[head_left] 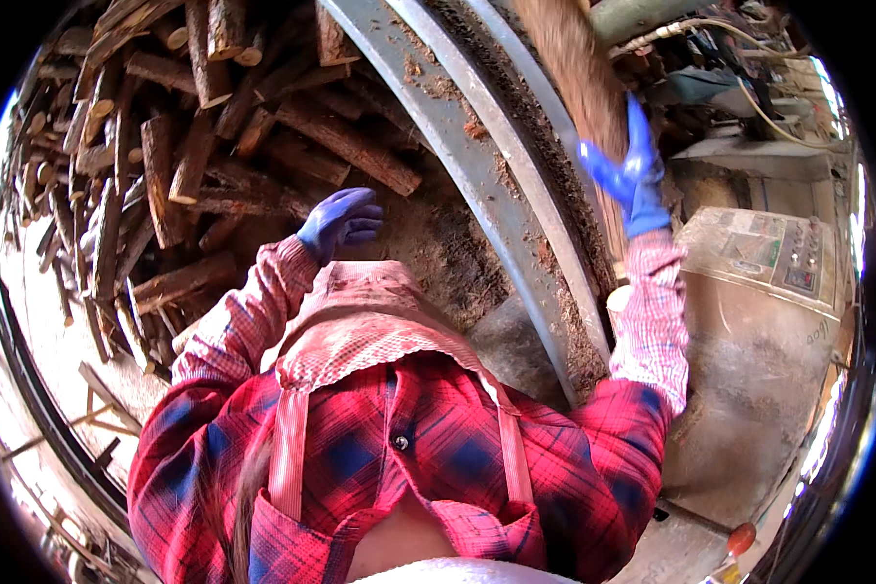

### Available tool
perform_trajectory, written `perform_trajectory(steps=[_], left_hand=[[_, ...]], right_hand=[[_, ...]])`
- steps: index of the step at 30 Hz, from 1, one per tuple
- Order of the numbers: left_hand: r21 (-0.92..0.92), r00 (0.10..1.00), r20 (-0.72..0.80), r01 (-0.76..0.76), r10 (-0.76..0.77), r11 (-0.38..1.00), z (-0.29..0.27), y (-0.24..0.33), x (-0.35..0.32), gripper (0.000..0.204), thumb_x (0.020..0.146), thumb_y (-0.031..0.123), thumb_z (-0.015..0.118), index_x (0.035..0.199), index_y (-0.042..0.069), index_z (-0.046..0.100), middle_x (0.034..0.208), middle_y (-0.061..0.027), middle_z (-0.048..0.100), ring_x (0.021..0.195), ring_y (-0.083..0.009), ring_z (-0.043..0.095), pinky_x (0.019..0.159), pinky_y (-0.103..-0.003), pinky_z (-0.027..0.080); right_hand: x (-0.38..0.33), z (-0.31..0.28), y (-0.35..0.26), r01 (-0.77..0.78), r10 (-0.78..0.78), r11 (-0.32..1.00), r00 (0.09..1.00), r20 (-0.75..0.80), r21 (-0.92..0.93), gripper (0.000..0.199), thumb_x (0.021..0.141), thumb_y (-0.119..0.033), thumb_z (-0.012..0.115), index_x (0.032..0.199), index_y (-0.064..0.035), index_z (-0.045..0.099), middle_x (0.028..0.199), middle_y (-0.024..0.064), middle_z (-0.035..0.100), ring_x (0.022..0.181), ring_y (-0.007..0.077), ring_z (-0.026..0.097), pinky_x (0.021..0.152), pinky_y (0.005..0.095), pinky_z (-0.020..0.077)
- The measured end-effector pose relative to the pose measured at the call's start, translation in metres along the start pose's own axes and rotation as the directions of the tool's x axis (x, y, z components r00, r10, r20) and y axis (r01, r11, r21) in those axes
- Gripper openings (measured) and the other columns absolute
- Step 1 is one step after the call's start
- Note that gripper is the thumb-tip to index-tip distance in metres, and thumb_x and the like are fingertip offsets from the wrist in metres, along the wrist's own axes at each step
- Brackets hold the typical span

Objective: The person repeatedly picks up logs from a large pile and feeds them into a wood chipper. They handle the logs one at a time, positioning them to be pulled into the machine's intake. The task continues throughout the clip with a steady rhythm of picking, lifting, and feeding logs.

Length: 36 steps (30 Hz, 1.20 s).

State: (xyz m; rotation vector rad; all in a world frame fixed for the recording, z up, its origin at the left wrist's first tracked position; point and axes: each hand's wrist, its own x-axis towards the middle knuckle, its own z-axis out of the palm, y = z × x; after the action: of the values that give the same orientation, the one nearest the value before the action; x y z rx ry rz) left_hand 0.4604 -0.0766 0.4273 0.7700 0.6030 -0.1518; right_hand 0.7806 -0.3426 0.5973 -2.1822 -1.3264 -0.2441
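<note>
My right hand (633, 175), in a blue glove, is open with thumb and fingers spread. It lies over the right side of a long brown log (579, 73), blurred as if moving; whether the palm touches the bark I cannot tell. That log rests along a grey metal trough (501, 165) strewn with bark crumbs. On the other side of the trough, my left hand (341, 222) wears a blue glove too. Its fingers are loosely bent and a little apart, with nothing in them. Nearest to it are logs (350, 146) from the heap.
A large heap of cut logs (165, 146) fills the left side. Right of the trough stands a dusty metal cabinet with a control panel (774, 255). A pale hose (749, 97) hangs at the far right. Dirt and bark litter the ground (453, 258) between heap and trough.
</note>
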Motion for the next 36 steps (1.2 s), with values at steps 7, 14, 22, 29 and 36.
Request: perform_trajectory(steps=[7,14,22,29,36], left_hand=[[0.094,0.971,0.062,-0.238,0.232,0.967,-0.071,-0.011,-0.01,0.019,0.088,0.026,0.06,0.077,0.013,0.053,0.068,0.0042,0.046,0.059,-0.007,0.044,0.05,-0.024,0.036],[-0.194,0.96,-0.274,-0.114,0.058,0.974,-0.154,-0.036,-0.036,0.024,0.085,0.026,0.067,0.096,0.007,0.059,0.072,0.0012,0.05,0.06,-0.0092,0.047,0.051,-0.024,0.038],[0.159,0.876,-0.421,-0.185,0.236,0.97,-0.263,0.009,-0.001,0.044,0.086,0.024,0.068,0.122,0.001,0.053,0.102,-0.006,0.062,0.086,-0.0142,0.058,0.074,-0.029,0.049],[-0.455,0.69,-0.699,-0.229,-0.186,0.861,-0.421,-0.003,-0.025,0.033,0.088,0.027,0.064,0.116,0.012,0.056,0.09,-0.0036,0.061,0.077,-0.0137,0.058,0.063,-0.028,0.047],[-0.688,0.347,-0.699,-0.086,-0.626,0.72,-0.494,-0.048,-0.041,0.025,0.094,0.015,0.053,0.072,0.016,0.042,0.059,0.0063,0.033,0.047,-0.0055,0.032,0.041,-0.021,0.026]], right_hand=[[-0.085,0.039,0.034,-0.275,0.343,0.914,0.916,0.209,-0.297,0.089,0.067,-0.037,0.078,0.142,-0.0159,0.034,0.13,0.021,0.049,0.116,0.0386,0.05,0.096,0.0489,0.042],[-0.008,0.149,-0.086,0.088,-0.067,0.982,0.99,-0.126,0.166,0.083,0.077,-0.043,0.074,0.134,0.0056,0.039,0.131,0.0249,0.047,0.119,0.0399,0.048,0.103,0.0463,0.0366],[0.074,0.419,-0.234,0.152,-0.358,0.884,0.828,0.431,0.442,0.077,0.072,-0.039,0.075,0.129,0.0024,0.046,0.128,0.0258,0.049,0.118,0.0383,0.05,0.1,0.0419,0.0425],[0.139,0.72,-0.131,-0.984,-0.04,-0.08,0.161,0.986,0.157,0.067,0.08,-0.042,0.07,0.136,-0.0155,0.043,0.103,-0.001,0.061,0.095,0.0162,0.054,0.079,0.031,0.0437],[0.225,0.947,-0.13,-0.96,0.627,0.122,0.271,0.731,0.252,0.056,0.088,-0.053,0.054,0.133,-0.0203,0.05,0.124,0.0028,0.058,0.113,0.0276,0.05,0.097,0.0457,0.0383]])
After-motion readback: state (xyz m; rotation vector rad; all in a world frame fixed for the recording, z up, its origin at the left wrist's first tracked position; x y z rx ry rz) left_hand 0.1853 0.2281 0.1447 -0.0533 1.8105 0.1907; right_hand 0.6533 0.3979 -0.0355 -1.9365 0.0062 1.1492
